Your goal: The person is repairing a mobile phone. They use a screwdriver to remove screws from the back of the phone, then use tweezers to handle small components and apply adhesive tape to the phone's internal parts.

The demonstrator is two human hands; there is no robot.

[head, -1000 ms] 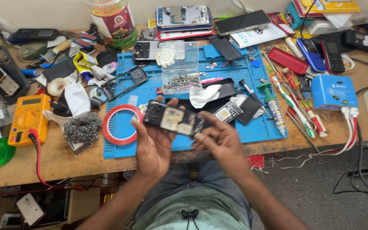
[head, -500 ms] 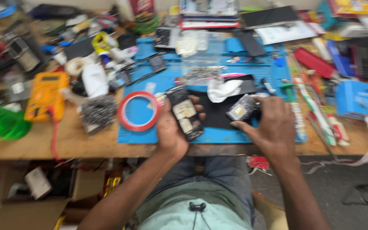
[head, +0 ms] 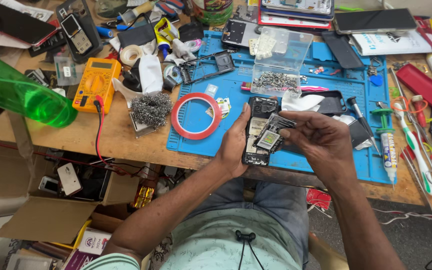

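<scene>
Our left hand (head: 233,145) grips the opened phone (head: 256,131) upright above the blue mat (head: 321,85) at the bench (head: 86,135) edge. Our right hand (head: 321,140) pinches a small flat part (head: 272,134) against its exposed back. A red tape ring (head: 196,116) lies just left.

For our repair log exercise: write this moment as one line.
left hand: holds opened phone | right hand: holds small board on it | above blue mat

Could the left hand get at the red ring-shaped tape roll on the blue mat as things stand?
Probably not right away: the left hand is wrapped around the opened black phone. The red ring-shaped tape roll lies flat beside it on the blue mat, uncovered, so the path looks free once that hand lets go.
</scene>
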